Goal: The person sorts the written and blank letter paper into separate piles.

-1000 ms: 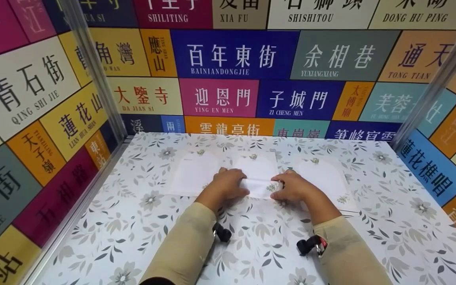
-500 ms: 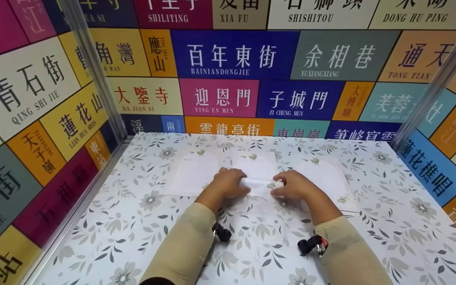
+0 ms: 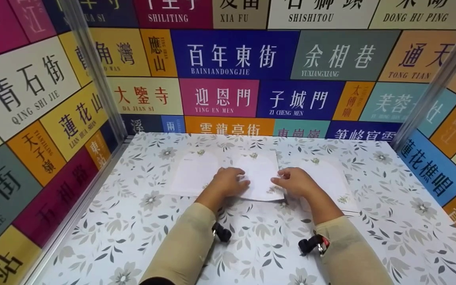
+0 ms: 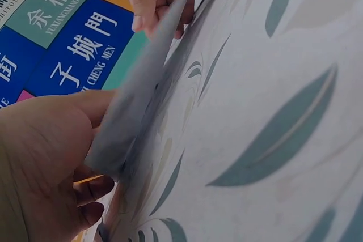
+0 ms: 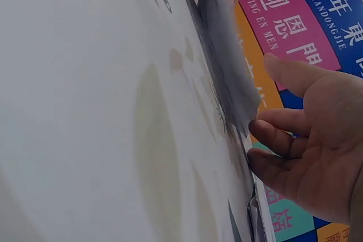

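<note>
A white sheet of paper (image 3: 257, 166) with printed floral sprigs lies in the middle of the table between both hands. Its near edge curls up off the surface, showing as a grey flap (image 4: 136, 100) in the left wrist view. At the left edge is my left hand (image 3: 228, 184), thumb reaching over the paper and fingers loosely bent. On the opposite side, my right hand (image 3: 297, 183) has its thumb apart from the fingers. In the right wrist view, its fingertips (image 5: 262, 131) are right at the corner of the raised flap (image 5: 227, 49).
Similar sprig-printed sheets lie to either side, a left sheet (image 3: 192, 170) and a right sheet (image 3: 323, 178). Leaf-patterned covering spreads over the table (image 3: 247, 245). Colourful panels with lettering form the back wall (image 3: 236, 55) and the sides.
The near part of the middle sheet, folded up and held between the hands before, has dropped back nearly flat. The right hand has loosened its grip; the left hand has hardly moved.
</note>
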Demonstrator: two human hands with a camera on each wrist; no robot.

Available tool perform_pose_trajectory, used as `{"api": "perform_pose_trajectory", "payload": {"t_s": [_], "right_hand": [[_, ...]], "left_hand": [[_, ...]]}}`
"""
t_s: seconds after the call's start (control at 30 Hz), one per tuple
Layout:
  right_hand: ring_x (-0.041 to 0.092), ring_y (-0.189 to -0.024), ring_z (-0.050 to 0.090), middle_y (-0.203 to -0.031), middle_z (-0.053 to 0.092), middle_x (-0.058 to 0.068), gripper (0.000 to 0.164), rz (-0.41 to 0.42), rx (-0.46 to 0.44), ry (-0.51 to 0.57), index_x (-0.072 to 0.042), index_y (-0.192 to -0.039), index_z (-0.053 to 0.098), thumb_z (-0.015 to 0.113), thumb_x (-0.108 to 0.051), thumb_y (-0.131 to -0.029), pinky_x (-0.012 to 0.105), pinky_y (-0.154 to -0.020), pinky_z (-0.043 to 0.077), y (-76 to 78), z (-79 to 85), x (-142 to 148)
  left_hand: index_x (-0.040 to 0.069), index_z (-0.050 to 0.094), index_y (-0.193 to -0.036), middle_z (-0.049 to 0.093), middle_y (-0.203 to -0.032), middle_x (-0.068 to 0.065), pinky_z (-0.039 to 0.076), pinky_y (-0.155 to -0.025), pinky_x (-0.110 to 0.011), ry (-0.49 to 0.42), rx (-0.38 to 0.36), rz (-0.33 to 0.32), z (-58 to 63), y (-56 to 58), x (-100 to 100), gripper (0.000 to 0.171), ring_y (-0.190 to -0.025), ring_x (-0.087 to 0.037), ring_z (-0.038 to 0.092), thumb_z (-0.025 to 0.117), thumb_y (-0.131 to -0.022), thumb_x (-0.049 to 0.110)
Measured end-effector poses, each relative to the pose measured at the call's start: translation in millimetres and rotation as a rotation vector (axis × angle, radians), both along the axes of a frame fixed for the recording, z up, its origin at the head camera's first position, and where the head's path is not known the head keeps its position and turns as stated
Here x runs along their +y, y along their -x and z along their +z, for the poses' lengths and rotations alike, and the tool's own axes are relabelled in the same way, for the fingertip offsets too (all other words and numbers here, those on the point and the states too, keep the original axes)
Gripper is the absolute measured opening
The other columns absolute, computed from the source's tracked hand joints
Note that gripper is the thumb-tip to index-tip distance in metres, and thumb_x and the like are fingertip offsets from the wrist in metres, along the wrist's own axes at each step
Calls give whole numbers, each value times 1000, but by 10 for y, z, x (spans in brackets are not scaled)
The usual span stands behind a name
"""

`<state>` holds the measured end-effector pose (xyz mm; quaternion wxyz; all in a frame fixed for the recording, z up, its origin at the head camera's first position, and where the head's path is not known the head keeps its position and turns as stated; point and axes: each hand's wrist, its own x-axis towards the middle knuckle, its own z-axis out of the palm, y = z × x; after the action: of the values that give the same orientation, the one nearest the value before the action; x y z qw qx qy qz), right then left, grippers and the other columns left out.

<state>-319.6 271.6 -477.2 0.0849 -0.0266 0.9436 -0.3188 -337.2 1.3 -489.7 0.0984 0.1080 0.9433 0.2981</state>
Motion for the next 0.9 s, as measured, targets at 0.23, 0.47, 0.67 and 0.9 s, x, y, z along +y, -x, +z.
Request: {"api": "perform_pose_trajectory", "payload": {"t_s": [0.23, 0.47, 0.67, 0.9], "right_hand": [[26, -111, 66, -134, 69, 18, 61, -127, -55, 125, -3, -153, 57, 72, -27, -99, 38, -98, 56, 22, 40, -43], [20, -103, 70, -132, 69, 21, 59, -175, -91, 275, 2, -151, 57, 71, -12, -96, 30, -90, 59, 16, 1, -81], [20, -102, 70, -131, 68, 21, 58, -167, -78, 294, 3, -151, 56, 70, -9, -96, 28, -87, 61, 5, 1, -88], [19, -93, 70, -118, 70, 17, 57, -173, -47, 294, 0, -153, 55, 67, -7, -98, 25, -79, 58, -19, 36, -48]], "left_hand": [[15, 60, -152, 61, -156, -9, 40, -129, -46, -107, -69, 183, 67, 33, 31, 50, -152, -28, 51, 68, -102, 17], [16, 64, -148, 69, -146, -6, 45, -125, -40, -172, -47, 227, 66, 50, 18, 54, -145, -25, 59, 65, -97, -2], [19, 66, -146, 69, -147, -5, 46, -125, -42, -248, -72, 269, 64, 48, 27, 54, -146, -26, 59, 63, -97, -3], [22, 67, -145, 67, -149, -8, 47, -124, -44, -336, -44, 290, 81, 4, 70, 56, -147, -28, 58, 62, -95, -3]]}}
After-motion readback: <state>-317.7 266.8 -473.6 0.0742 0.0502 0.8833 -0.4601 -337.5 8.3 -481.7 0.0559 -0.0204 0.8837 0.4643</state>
